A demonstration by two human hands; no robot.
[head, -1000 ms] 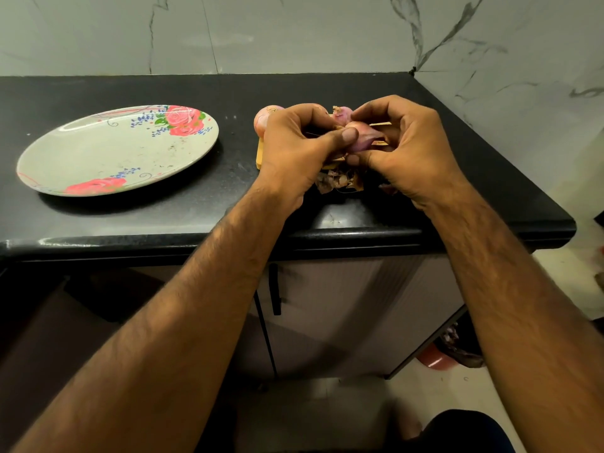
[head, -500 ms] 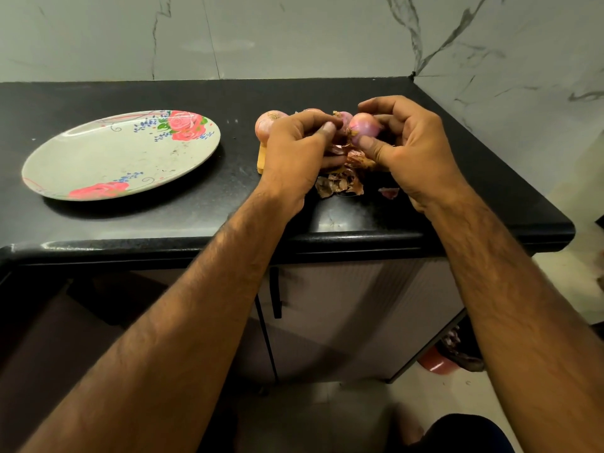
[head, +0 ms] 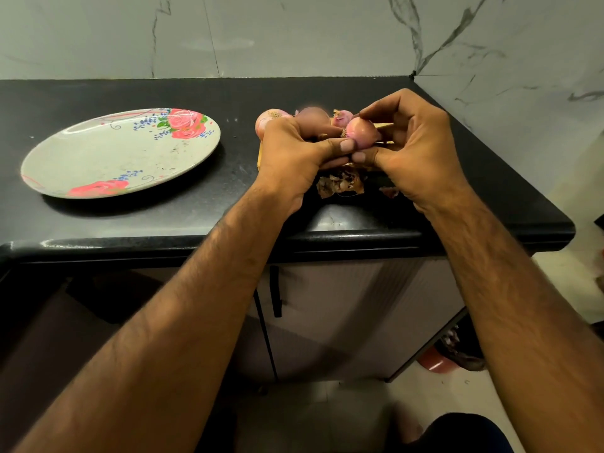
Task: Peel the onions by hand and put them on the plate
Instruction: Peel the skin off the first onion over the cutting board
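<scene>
A small pink onion [head: 361, 134] is held above the black counter [head: 228, 99] between both hands. My right hand [head: 415, 148] curls round it from the right, thumb under it. My left hand [head: 294, 152] pinches it from the left with thumb and curled fingers. Behind the hands lie more onions: one [head: 266, 119] at the left, a blurred one [head: 313, 117] in the middle and one [head: 341, 117] beside it. They rest on a small wooden board [head: 260, 155], mostly hidden. A floral plate [head: 98, 158] with nothing on it sits to the left.
Dry brown onion skins [head: 340, 184] lie in a heap on the counter below the hands, near the front edge [head: 327, 238]. Marble walls close the back and right. Cabinet doors with a dark handle [head: 277, 295] stand below the counter.
My left thumb has come back onto the onion, next to my right thumb. The onion has dropped slightly and turned in my right hand.
</scene>
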